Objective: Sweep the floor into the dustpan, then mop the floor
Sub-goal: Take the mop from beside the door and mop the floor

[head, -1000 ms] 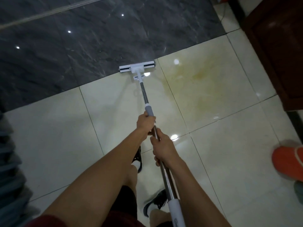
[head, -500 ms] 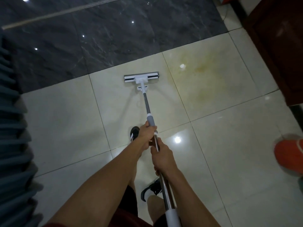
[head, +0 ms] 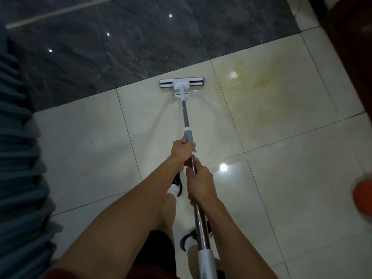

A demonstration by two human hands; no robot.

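Observation:
A mop with a white flat head [head: 182, 83] lies on a cream floor tile [head: 80, 150], just short of the dark marble strip [head: 120, 47]. Its metal handle [head: 186, 115] runs back toward me. My left hand [head: 182, 151] grips the handle just below the grey collar. Right behind it, my right hand [head: 200, 183] grips the bare metal shaft. A yellowish stain [head: 261, 97] marks the tile to the right of the mop head. No dustpan is in view.
A blue ribbed object [head: 18, 158] fills the left edge. Dark wooden furniture [head: 350, 47] stands at the upper right. An orange object [head: 363, 198] sits at the right edge. My feet in dark shoes [head: 178, 183] stand under the handle.
The mop head was pulled back from the dark strip onto the cream tile, then pushed forward again near the strip's edge. Both hands kept their grip. The view shifted left.

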